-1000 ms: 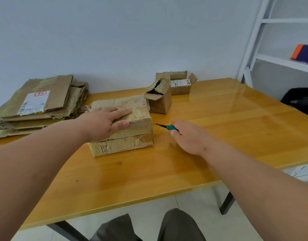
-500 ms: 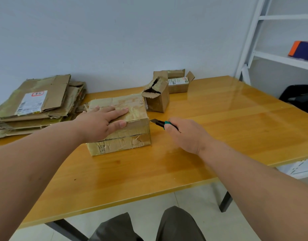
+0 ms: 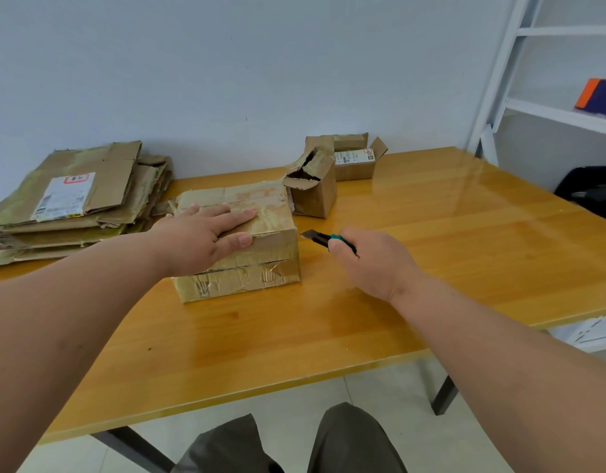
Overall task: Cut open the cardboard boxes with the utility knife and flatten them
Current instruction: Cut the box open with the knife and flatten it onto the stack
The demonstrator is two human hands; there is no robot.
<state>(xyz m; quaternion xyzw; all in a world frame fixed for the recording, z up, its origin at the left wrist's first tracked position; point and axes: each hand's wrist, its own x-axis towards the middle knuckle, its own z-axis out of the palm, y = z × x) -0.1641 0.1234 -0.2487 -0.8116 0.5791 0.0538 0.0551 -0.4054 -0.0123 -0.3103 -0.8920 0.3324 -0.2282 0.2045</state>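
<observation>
Wood-grain yellow tabletop [image 3: 431,268] carries everything, and at its ten o'clock corner a stack of flattened cardboard [image 3: 73,206] is piled, presumably boxes already finished. At the table's centre a taped cardboard box [image 3: 240,264] is lain flat, its long axis running from nine to three o'clock, tape wrinkled along the near face. It is pinned from above by the left hand [image 3: 206,237], fingers straight and spread across the lid, apparently so the box cannot slide under the blade. Two small torn boxes [image 3: 315,189] are stood at one o'clock from it, seemingly awaiting their turn. The right hand [image 3: 370,264] is clenched around the green-handled utility knife [image 3: 323,238], just beside the box's right end at three o'clock. The knife's long axis is laid nearly level, blade extended and pointed toward ten o'clock at the box's upper right edge, judged ready for a first cut
</observation>
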